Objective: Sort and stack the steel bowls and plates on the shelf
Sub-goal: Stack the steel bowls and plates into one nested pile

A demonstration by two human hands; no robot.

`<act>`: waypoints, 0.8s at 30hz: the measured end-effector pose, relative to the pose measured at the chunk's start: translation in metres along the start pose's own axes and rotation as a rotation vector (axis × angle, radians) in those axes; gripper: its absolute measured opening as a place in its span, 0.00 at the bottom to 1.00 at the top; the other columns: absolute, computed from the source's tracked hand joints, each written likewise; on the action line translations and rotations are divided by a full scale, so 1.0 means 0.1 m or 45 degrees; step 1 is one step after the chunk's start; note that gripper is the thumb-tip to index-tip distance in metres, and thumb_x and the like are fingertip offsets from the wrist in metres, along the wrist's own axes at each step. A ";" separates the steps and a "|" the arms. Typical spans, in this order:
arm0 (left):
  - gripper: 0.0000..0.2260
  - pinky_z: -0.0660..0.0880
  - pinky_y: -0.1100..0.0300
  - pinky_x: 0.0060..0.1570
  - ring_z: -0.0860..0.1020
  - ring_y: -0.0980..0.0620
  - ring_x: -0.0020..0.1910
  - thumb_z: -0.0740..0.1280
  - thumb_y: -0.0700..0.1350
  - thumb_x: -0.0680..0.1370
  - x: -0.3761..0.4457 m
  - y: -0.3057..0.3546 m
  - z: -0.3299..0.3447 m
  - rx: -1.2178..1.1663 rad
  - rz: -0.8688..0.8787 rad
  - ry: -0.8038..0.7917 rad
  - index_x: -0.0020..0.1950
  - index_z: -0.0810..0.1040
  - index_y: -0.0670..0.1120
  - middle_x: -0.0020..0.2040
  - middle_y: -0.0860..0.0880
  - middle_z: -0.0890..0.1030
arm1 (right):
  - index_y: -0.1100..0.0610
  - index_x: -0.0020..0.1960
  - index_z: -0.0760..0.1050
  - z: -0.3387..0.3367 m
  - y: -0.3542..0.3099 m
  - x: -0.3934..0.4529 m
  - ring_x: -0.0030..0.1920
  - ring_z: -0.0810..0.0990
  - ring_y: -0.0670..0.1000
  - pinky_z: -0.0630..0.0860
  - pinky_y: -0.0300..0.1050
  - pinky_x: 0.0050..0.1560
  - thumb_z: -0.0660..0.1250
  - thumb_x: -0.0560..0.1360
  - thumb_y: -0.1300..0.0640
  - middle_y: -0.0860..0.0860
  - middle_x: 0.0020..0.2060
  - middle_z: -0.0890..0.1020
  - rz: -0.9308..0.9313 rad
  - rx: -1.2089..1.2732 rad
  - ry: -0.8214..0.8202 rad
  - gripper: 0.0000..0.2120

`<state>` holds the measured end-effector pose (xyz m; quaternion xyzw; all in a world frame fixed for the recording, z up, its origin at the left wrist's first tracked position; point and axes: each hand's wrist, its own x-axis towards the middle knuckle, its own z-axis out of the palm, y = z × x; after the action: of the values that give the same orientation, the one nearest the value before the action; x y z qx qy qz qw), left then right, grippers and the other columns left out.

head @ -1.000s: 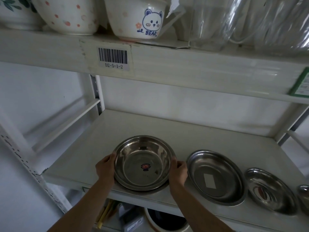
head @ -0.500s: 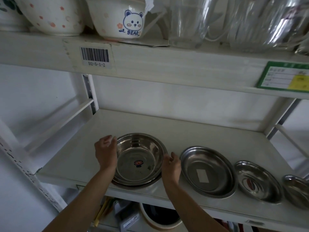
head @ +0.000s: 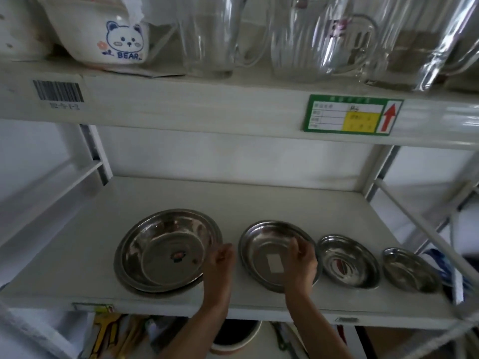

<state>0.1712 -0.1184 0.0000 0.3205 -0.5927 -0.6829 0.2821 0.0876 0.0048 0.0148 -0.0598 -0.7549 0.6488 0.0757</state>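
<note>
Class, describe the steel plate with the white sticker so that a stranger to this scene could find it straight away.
Look at the lower white shelf, where four steel dishes stand in a row. It is the plate second from the left, between the two hands. Only it has a white rectangular sticker inside.

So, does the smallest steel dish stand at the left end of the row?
No, the smallest dish is at the right end; the large bowl is leftmost.

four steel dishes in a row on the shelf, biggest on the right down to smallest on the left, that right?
Not quite: the head view shows the order reversed. The biggest bowl sits at the left of the shelf, and the smallest dish at the right.
</note>
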 end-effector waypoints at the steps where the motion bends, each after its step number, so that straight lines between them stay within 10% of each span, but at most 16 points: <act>1: 0.06 0.74 0.54 0.47 0.76 0.50 0.40 0.66 0.41 0.78 -0.05 -0.06 0.05 0.005 -0.022 -0.017 0.41 0.78 0.48 0.39 0.45 0.79 | 0.55 0.51 0.76 -0.11 0.04 0.04 0.40 0.78 0.48 0.71 0.43 0.41 0.62 0.80 0.55 0.50 0.40 0.79 0.026 0.009 0.031 0.06; 24: 0.11 0.79 0.41 0.49 0.79 0.43 0.40 0.65 0.49 0.79 0.14 -0.55 0.56 0.140 -0.339 0.018 0.38 0.78 0.46 0.41 0.40 0.81 | 0.54 0.38 0.73 -0.51 0.56 0.33 0.34 0.72 0.48 0.72 0.47 0.45 0.58 0.81 0.47 0.52 0.33 0.76 0.474 -0.004 -0.156 0.17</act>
<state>0.1189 -0.0867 -0.0506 0.4161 -0.5795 -0.6785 0.1750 0.0643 0.0689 -0.0323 -0.1590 -0.7350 0.6528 -0.0919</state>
